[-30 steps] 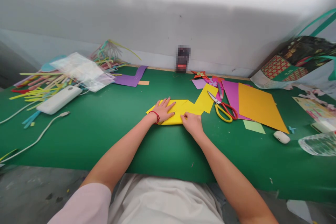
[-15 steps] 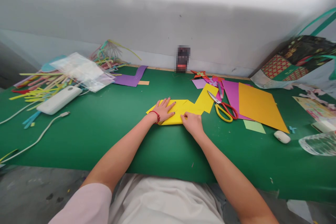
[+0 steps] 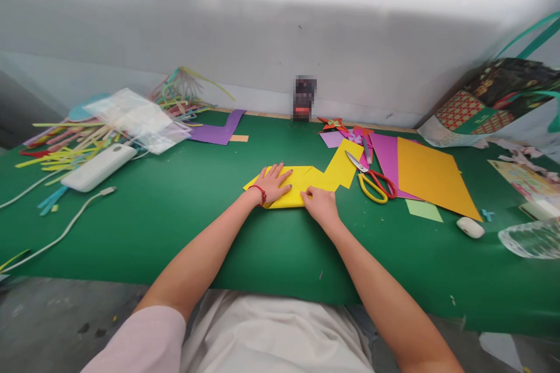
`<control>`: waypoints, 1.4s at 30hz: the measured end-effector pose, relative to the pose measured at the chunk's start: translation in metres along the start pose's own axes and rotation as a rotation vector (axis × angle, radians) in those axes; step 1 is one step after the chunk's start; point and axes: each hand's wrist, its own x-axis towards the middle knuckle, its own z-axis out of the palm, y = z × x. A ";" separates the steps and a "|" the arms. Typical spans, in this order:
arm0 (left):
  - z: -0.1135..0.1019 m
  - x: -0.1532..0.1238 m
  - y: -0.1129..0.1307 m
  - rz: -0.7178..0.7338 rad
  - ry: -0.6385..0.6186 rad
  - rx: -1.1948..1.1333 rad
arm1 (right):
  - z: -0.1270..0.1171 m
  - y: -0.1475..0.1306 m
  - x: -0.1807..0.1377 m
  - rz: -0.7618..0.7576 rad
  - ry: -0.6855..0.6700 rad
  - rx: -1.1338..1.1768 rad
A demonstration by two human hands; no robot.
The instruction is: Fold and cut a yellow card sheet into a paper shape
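A folded yellow paper [image 3: 297,182] lies on the green table [image 3: 184,215] in front of me. My left hand [image 3: 273,183] rests flat on its left part, fingers stretched out, a red bracelet at the wrist. My right hand [image 3: 321,204] presses on the paper's right near edge with its fingers bent and pinched at the fold. Another yellow sheet [image 3: 345,163] lies just beyond, overlapping the folded one's far right corner.
Scissors with yellow and red handles [image 3: 371,180] lie right of the yellow paper. Orange [image 3: 431,175] and magenta [image 3: 387,154] sheets, a pale green scrap [image 3: 422,210] lie further right. A white power bank [image 3: 98,166] with cable, paper strips [image 3: 65,145] and a plastic bag [image 3: 131,116] sit left.
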 end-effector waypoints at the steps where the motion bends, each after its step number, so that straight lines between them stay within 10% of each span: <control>1: 0.000 0.000 0.000 -0.003 0.003 -0.002 | 0.000 0.000 0.000 -0.001 0.000 0.000; 42: 0.000 0.013 0.003 0.084 0.109 -0.028 | 0.000 -0.001 0.000 0.008 0.009 -0.035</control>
